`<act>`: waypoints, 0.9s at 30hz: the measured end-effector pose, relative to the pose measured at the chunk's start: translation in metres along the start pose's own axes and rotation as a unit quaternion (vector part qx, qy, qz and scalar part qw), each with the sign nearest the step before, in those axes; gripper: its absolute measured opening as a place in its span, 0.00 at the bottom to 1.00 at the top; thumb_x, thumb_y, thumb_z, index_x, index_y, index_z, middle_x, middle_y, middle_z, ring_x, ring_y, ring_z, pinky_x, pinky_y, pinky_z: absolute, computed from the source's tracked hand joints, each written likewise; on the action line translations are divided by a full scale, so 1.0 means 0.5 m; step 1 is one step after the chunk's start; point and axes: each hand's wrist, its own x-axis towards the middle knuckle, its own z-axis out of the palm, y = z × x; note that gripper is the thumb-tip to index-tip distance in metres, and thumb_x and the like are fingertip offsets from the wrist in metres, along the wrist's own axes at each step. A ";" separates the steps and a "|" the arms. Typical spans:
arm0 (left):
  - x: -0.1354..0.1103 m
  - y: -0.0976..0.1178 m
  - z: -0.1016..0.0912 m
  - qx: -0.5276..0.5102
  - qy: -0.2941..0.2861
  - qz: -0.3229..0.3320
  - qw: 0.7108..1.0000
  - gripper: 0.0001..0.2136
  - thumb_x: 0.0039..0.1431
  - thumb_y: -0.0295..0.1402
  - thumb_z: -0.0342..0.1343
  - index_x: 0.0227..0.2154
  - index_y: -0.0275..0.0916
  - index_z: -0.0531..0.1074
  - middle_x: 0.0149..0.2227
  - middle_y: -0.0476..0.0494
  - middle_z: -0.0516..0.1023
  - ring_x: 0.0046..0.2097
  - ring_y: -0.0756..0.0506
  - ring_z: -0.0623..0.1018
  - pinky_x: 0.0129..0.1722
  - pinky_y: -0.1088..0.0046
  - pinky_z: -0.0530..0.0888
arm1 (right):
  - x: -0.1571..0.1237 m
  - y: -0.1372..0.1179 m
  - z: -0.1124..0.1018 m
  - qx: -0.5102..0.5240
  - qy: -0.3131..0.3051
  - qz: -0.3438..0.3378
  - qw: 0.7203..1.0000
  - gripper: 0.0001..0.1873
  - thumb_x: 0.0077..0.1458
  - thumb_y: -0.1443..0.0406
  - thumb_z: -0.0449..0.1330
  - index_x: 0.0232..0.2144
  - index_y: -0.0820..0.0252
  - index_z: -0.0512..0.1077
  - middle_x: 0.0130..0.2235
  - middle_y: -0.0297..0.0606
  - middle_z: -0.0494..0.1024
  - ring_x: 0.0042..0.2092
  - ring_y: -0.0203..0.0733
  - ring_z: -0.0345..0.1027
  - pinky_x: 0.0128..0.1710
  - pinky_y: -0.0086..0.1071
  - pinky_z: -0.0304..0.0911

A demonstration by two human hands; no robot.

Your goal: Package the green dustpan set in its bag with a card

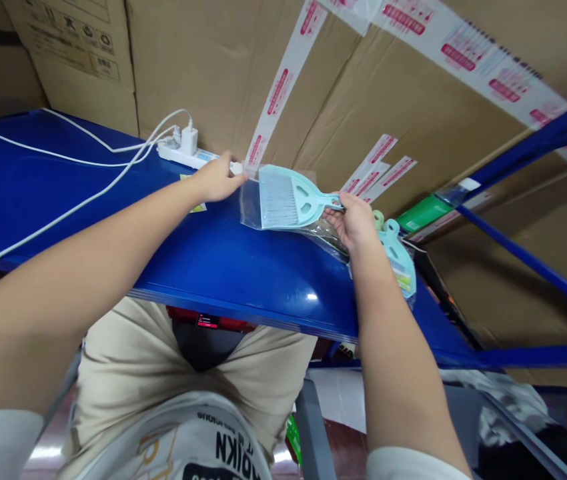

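My right hand (354,219) is closed round the handle of a light-blue mini dustpan (308,200) with a small brush (278,198) lying in its pan. The pan points left, just above the blue surface. Clear plastic bag film (250,207) shows around and under the pan's wide edge; I cannot tell how far the pan is inside it. At the bag's upper left corner, my left hand (219,177) pinches the film between thumb and finger. A second light-blue dustpan (397,250), in clear wrap, lies right of my right wrist.
A white power strip (183,155) with a charger (189,139) and white cables (113,187) lies at the back left. Cardboard boxes (213,67) wall off the back. A green packet (422,212) and blue frame bars (533,260) stand right of the blue shelf (243,280).
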 end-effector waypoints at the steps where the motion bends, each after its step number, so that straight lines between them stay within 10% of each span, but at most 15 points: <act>1: 0.000 0.002 0.006 -0.016 0.003 0.004 1.000 0.28 0.77 0.41 0.52 0.72 0.33 0.64 0.61 0.29 0.83 0.60 0.34 0.84 0.59 0.61 0.78 | 0.001 0.001 0.000 0.013 0.007 0.001 1.000 0.10 0.63 0.72 0.60 0.29 0.55 0.69 0.23 0.26 0.69 0.24 0.33 0.69 0.32 0.27 0.77; 9: -0.003 0.011 0.015 -0.045 0.036 0.026 0.998 0.30 0.77 0.37 0.55 0.76 0.41 0.55 0.57 0.34 0.83 0.53 0.38 0.86 0.54 0.59 0.81 | 0.005 0.009 0.002 0.029 -0.003 -0.021 0.999 0.12 0.70 0.70 0.58 0.31 0.55 0.70 0.25 0.25 0.67 0.25 0.30 0.68 0.33 0.23 0.73; 15: -0.003 0.029 0.017 -0.165 0.017 0.008 0.986 0.16 0.77 0.34 0.53 0.62 0.38 0.75 0.51 0.33 0.86 0.53 0.38 0.86 0.50 0.58 0.83 | 0.012 0.020 0.005 0.052 -0.016 -0.024 0.998 0.10 0.72 0.66 0.58 0.34 0.54 0.71 0.27 0.25 0.67 0.26 0.32 0.70 0.38 0.29 0.80; 27: -0.019 0.064 0.027 -0.485 -0.035 -0.103 0.868 0.06 0.66 0.21 0.61 0.35 0.34 0.81 0.36 0.40 0.85 0.46 0.43 0.87 0.52 0.65 0.81 | 0.033 0.048 -0.005 0.065 -0.117 -0.040 0.990 0.14 0.62 0.54 0.71 0.32 0.53 0.74 0.27 0.28 0.72 0.27 0.34 0.71 0.30 0.29 0.76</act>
